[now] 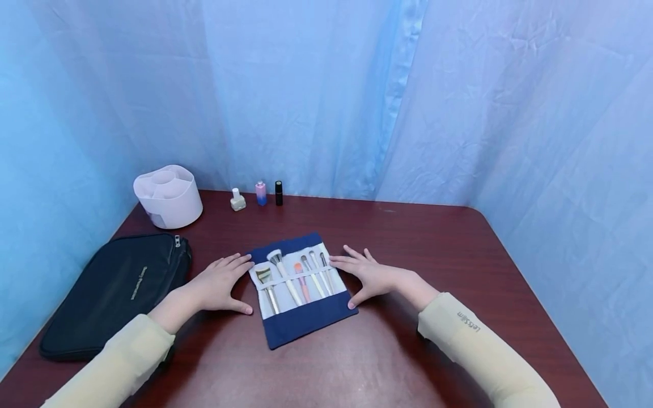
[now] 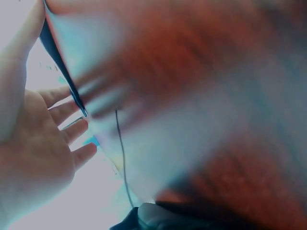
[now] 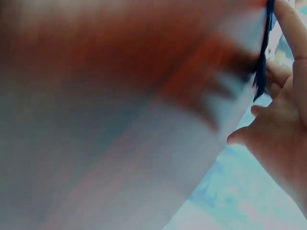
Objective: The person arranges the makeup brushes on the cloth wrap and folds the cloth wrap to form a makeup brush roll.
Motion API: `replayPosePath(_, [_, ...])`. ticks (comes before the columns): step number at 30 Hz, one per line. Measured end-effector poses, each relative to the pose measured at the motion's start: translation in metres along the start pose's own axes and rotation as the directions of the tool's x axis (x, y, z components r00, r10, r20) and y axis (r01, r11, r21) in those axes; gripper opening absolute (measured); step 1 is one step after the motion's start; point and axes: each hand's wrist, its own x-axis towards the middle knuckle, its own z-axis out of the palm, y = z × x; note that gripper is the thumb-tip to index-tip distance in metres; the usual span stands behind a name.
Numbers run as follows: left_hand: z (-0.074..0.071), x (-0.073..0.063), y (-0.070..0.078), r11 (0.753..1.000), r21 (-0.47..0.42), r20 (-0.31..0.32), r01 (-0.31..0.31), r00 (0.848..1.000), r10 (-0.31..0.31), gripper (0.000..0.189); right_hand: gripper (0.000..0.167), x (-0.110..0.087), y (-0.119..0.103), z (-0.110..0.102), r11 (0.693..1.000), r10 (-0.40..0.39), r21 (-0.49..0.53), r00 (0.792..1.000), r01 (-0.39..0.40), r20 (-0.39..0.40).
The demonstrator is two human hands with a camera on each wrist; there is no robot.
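Note:
A navy and white brush roll point(image 1: 306, 322) lies unfolded on the table, a little askew. Makeup brushes stand side by side under its elastic strap: a wide one point(image 1: 270, 292) at the left, a fluffy white-tipped brush point(image 1: 287, 276), a pink brush point(image 1: 302, 281) and several slim ones at the right. At the roll's left edge, my left hand point(image 1: 219, 284) has its fingertips by the top corner and its thumb spread below. My right hand point(image 1: 373, 277) touches the right side, thumb on the lower corner, fingers extended. Both wrist views show the hands point(image 2: 38, 143) point(image 3: 280, 120) with fingers spread at the roll's dark edge.
A black zipped case point(image 1: 112, 294) lies left, close to my left forearm. Behind it stands a white compartment organizer point(image 1: 176, 201). Along the back edge are a nail polish bottle point(image 1: 237, 201), a pink-blue bottle point(image 1: 261, 194) and a black tube point(image 1: 278, 194). Curtains point(image 1: 316, 102) surround the table.

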Motion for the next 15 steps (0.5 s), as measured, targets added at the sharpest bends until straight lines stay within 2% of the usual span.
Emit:
replayPosePath(7, [0.002, -0.005, 0.008, 0.999, -0.018, -0.002, -0.028, 1.000, 0.028, 0.098, 0.093, -0.005, 0.018, -0.010, 0.999, -0.036, 0.006, 0.999, 0.036, 0.024])
replayPosePath(15, [-0.001, -0.005, 0.015, 0.999, -0.003, 0.026, -0.039, 0.999, 0.039, 0.096, 0.084, -0.010, 0.034, -0.016, 1.000, -0.019, 0.008, 1.000, 0.019, 0.012])
